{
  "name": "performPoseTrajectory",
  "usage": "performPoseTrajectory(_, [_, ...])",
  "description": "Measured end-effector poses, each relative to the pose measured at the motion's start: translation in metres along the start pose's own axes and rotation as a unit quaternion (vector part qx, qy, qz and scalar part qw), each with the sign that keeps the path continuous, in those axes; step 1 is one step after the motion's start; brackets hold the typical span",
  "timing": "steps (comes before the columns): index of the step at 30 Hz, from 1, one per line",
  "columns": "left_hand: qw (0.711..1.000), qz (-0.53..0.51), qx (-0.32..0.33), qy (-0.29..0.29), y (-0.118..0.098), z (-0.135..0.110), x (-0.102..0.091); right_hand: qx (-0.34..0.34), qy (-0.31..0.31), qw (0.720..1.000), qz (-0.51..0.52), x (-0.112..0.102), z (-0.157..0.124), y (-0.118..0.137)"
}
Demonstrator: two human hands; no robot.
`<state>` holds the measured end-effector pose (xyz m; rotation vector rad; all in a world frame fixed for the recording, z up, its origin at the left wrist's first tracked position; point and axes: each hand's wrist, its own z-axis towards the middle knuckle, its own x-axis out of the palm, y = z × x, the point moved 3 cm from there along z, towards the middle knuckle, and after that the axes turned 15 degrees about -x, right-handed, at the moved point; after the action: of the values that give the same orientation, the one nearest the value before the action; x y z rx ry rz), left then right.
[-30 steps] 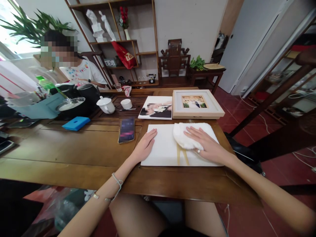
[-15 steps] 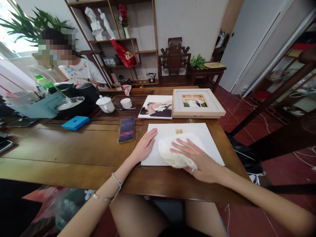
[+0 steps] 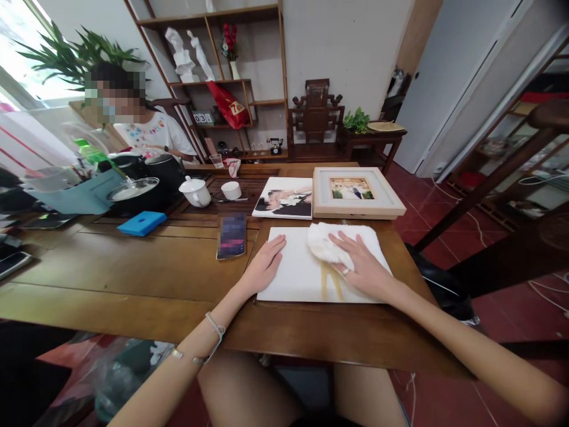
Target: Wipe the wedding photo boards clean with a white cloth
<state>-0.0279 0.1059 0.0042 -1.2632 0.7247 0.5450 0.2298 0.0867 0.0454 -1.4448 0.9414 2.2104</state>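
On the white board (image 3: 293, 273), the left hand (image 3: 265, 265) lies flat at left, gripping nothing. At its right, the right hand (image 3: 365, 268), widely spread, presses the cloth (image 3: 320, 242).

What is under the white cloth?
A white board, with two yellowish strips showing past the near edge of the white cloth. The strips' far ends, and anything else beneath the cloth and right hand, are covered.
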Motion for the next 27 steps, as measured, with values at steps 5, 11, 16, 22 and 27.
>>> performPoseTrajectory(5, [1.000, 0.005, 0.001, -0.002, 0.001, 0.000, 0.000, -0.143, 0.112, 0.983, -0.024, 0.008, -0.024, 0.052])
performPoseTrajectory(11, [1.000, 0.007, 0.006, 0.007, 0.002, 0.000, 0.000, -0.135, 0.092, 0.986, 0.016, -0.003, -0.009, 0.018])
performPoseTrajectory(16, [1.000, 0.007, 0.002, 0.009, 0.001, 0.000, 0.000, -0.006, 0.065, 0.996, -0.061, -0.001, 0.027, -0.004])
performPoseTrajectory(22, [1.000, -0.016, 0.013, 0.008, 0.006, -0.001, 0.001, -0.063, 0.138, 0.984, -0.088, 0.025, 0.014, 0.073])
performPoseTrajectory(27, [0.998, -0.042, 0.037, 0.013, 0.010, 0.000, 0.001, -0.132, 0.160, 0.978, -0.026, 0.025, 0.002, 0.097])
